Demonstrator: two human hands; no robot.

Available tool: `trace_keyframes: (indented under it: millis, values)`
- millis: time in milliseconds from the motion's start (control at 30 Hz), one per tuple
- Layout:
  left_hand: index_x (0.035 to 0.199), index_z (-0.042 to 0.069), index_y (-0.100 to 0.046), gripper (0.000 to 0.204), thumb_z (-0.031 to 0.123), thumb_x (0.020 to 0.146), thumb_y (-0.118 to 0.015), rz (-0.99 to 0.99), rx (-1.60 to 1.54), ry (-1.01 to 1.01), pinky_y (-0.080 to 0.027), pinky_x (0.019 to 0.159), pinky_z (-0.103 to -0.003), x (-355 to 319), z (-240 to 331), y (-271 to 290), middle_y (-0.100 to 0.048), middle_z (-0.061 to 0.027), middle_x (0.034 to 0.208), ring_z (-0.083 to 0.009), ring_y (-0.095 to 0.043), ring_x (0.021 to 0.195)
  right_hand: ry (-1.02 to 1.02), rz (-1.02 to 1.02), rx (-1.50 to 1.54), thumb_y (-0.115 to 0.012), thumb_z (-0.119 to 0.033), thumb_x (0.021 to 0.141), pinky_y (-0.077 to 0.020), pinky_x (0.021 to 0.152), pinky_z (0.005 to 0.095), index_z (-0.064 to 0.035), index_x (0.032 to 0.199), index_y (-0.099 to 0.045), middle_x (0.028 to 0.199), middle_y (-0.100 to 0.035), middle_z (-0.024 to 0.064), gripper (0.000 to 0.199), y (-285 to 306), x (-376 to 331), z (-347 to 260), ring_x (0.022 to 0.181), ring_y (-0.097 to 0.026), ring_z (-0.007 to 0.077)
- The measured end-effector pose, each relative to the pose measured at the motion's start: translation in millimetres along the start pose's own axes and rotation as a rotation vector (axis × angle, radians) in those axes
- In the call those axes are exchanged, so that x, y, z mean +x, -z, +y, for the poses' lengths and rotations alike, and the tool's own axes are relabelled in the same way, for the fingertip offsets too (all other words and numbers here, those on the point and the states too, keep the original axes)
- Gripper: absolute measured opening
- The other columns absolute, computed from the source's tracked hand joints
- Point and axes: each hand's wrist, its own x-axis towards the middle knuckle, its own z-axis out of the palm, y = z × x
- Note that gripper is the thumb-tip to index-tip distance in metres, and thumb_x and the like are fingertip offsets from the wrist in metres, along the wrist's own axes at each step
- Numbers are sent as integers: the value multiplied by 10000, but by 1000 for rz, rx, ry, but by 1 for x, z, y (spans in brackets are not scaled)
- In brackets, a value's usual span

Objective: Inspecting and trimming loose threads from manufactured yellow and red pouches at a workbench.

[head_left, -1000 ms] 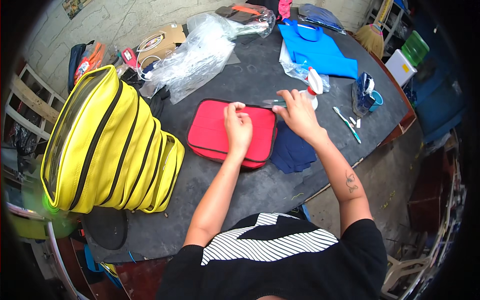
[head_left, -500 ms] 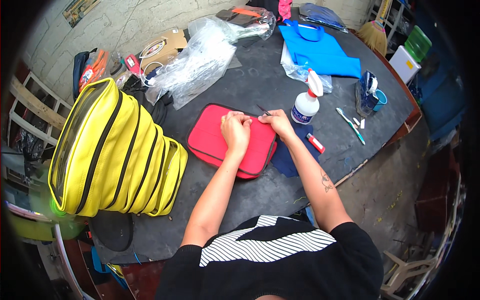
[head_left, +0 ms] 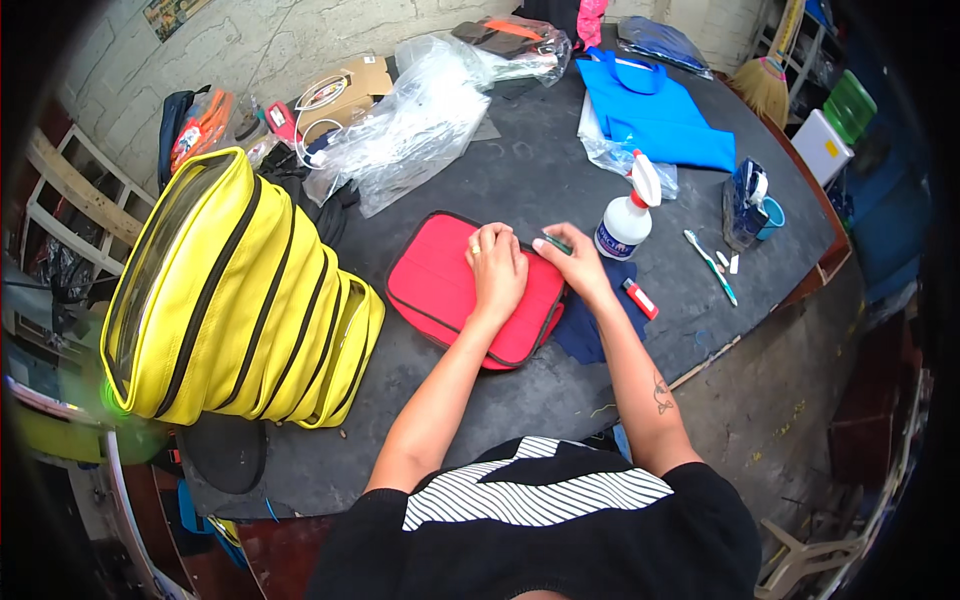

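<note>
A red zippered fabric case [head_left: 430, 265] with dark piping lies flat on the black table. On its top, near the far edge, my left hand [head_left: 497, 268] presses down with bent fingers held close together, a ring on one of them. Whatever is under those fingertips is hidden. Just right of it, over the case's far right corner, my right hand [head_left: 578, 265] is closed around a small dark, slim tool [head_left: 556, 243]; its exact kind is too small to tell. Dark blue cloth [head_left: 590, 335] lies beside the case, under my right wrist.
Left stands a stack of yellow zippered bags [head_left: 235, 300]. To the right are a white spray bottle [head_left: 622, 222], a red lighter-like object [head_left: 641, 299], a toothbrush [head_left: 711, 268] and a blue cup [head_left: 770, 217]. Farther back lie clear plastic [head_left: 420, 120] and a blue bag [head_left: 660, 110].
The view has shifted slightly, so things sit a little farther right. My left fingers have gone from a pinch to resting on the case. The tool in my right hand has turned.
</note>
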Motion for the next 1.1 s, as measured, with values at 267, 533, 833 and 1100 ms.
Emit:
trace_keyframes:
  millis: [267,533,833,1100]
  values:
    - [811,24,-587,35,50,789,-587,-19,-167,37,-368,926,-397,2,-9,6,-551,-114,1073,-294,-475,1036,553,25,-706,-752,-66,624,-434,764,374,-90,913,-678,847,-527,60,299,26,-5,-59,833,-475,271]
    - [807,20,-580,31,48,797,-584,-43,-153,46,-372,927,-396,2,-7,9,-547,-124,1078,-298,-476,1039,674,34,-765,-723,-67,633,-400,720,377,-78,846,-677,815,-511,55,218,15,-2,-55,797,-459,264]
    - [846,34,-535,314,281,756,-705,-415,327,-176,-444,751,-451,-32,72,66,-570,-133,834,-350,-567,837,237,500,-89,-495,-255,991,-395,588,289,-34,1002,-499,720,-523,71,222,41,-2,-21,638,-516,129]
    - [830,45,-538,112,67,867,-642,-209,-746,163,-344,559,-203,30,82,128,-467,74,701,-3,-423,667,-8,221,612,-526,-155,966,-374,565,237,-55,1062,-496,734,-522,14,142,59,-34,-56,593,-452,78]
